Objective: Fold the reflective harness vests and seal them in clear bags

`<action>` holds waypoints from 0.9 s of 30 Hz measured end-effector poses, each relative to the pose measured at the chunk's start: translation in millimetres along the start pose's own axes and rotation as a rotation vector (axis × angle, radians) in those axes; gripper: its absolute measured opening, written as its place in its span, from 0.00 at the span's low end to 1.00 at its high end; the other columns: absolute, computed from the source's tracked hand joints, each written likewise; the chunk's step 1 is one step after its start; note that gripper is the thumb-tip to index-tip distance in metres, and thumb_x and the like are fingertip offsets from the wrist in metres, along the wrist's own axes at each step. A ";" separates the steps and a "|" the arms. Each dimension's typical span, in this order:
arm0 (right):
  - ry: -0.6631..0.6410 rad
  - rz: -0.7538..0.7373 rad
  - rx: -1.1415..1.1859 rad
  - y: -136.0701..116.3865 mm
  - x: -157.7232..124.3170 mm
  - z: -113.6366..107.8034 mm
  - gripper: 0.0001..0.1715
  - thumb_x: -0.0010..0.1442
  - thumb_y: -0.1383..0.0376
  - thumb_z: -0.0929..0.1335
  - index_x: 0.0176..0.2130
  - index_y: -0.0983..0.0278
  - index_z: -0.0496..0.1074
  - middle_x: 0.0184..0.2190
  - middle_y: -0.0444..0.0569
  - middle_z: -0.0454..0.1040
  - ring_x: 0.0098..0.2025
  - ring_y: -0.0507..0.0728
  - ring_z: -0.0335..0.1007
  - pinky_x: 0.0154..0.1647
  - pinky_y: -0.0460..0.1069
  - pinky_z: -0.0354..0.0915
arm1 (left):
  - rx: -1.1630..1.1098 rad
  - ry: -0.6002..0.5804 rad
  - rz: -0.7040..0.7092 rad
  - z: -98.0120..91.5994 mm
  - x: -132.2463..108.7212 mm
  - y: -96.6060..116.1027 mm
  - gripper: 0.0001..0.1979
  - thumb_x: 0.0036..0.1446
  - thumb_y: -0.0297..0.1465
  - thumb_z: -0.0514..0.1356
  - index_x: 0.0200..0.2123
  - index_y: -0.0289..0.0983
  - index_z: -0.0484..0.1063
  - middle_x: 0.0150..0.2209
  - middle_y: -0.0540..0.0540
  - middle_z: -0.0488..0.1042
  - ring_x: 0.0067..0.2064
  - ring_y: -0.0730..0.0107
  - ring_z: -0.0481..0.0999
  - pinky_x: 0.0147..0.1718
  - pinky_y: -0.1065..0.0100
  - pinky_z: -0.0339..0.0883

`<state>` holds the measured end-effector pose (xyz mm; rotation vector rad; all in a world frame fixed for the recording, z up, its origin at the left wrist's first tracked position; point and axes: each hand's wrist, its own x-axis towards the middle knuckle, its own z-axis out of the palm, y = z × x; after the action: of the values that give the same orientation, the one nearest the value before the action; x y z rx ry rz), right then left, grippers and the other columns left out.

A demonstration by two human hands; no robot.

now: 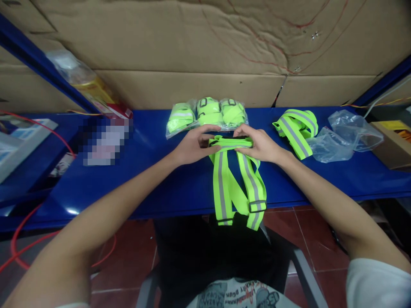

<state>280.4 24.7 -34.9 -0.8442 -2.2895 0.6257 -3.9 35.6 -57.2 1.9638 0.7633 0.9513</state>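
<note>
A neon-yellow reflective strap harness (222, 188) with grey stripes is held between both hands over the blue table's front part. My left hand (195, 145) pinches the left end of its folded top band. My right hand (258, 144) grips the right end of the same band, thumb in front. Two straps hang down past the table edge, each with a dark slider buckle near its lower end. Just behind the hands lie several folded neon-yellow harnesses in clear bags (208, 112). Another loose neon-yellow strap bundle (297, 128) rests to the right.
Crumpled clear plastic bags (337, 139) and a cardboard box (390, 143) lie at the right of the blue table (144, 179). A bottle with yellow contents (86, 85) stands at the back left. Cardboard (180, 38) lines the back. Red hoses (19, 244) run at the left.
</note>
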 end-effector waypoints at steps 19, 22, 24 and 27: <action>0.062 -0.019 -0.034 13.2 -0.8 -10.8 0.16 0.66 0.50 0.76 0.42 0.57 0.89 0.55 0.55 0.84 0.53 0.66 0.82 0.54 0.60 0.75 | 0.780 -0.012 0.587 -11.0 0.2 -10.8 0.09 0.72 0.27 0.62 0.44 0.39 0.85 0.59 0.38 0.83 0.56 0.56 0.85 0.55 0.54 0.82; 0.006 0.095 0.044 17.8 -1.0 -16.8 0.20 0.64 0.49 0.76 0.48 0.59 0.87 0.49 0.54 0.84 0.42 0.60 0.80 0.36 0.52 0.72 | 0.760 -0.101 0.566 -13.9 2.6 -5.1 0.10 0.71 0.27 0.62 0.46 0.41 0.85 0.57 0.42 0.84 0.55 0.58 0.84 0.56 0.55 0.80; 0.001 0.182 0.068 21.2 -0.8 -20.1 0.30 0.58 0.46 0.80 0.53 0.60 0.85 0.44 0.52 0.84 0.37 0.57 0.76 0.31 0.50 0.70 | 0.729 -0.161 0.530 -16.7 2.6 2.1 0.10 0.70 0.28 0.64 0.48 0.42 0.86 0.56 0.44 0.85 0.56 0.58 0.83 0.55 0.55 0.80; -0.031 0.285 0.077 23.1 -0.9 -21.7 0.38 0.52 0.43 0.81 0.54 0.62 0.84 0.33 0.46 0.79 0.28 0.52 0.68 0.26 0.48 0.64 | 0.641 -0.220 0.458 -19.5 0.8 12.0 0.09 0.67 0.33 0.68 0.49 0.44 0.86 0.55 0.45 0.86 0.56 0.55 0.82 0.55 0.53 0.79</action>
<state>305.1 44.5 -34.0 -1.1406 -2.1746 0.8505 -17.7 38.1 -39.1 2.8378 0.5343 0.7737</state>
